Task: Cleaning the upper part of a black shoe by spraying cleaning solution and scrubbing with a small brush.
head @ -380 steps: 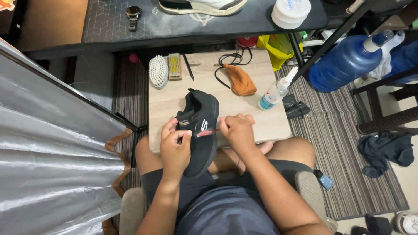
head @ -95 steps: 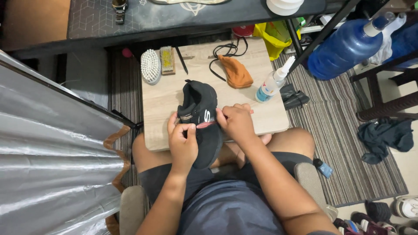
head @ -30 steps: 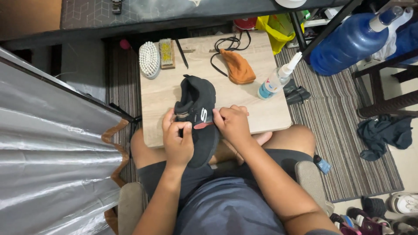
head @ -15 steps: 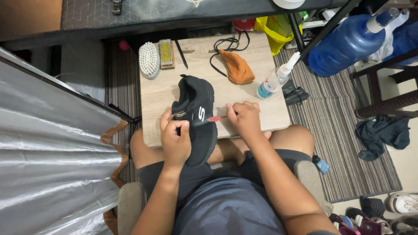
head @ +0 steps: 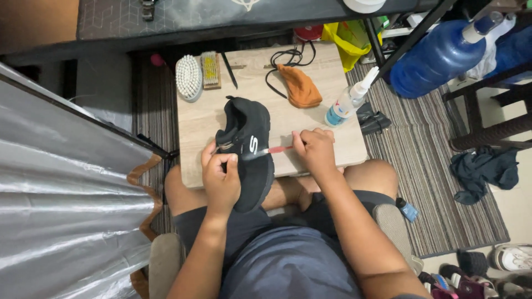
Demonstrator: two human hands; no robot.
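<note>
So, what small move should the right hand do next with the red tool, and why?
Probably bring the red tool back to the shoe's side. The right hand holds it over the table, with its tip just beside the shoe, and the left hand grips the shoe ready.

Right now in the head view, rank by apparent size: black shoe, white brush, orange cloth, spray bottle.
1. black shoe
2. orange cloth
3. white brush and spray bottle look alike; I won't rank them.
</note>
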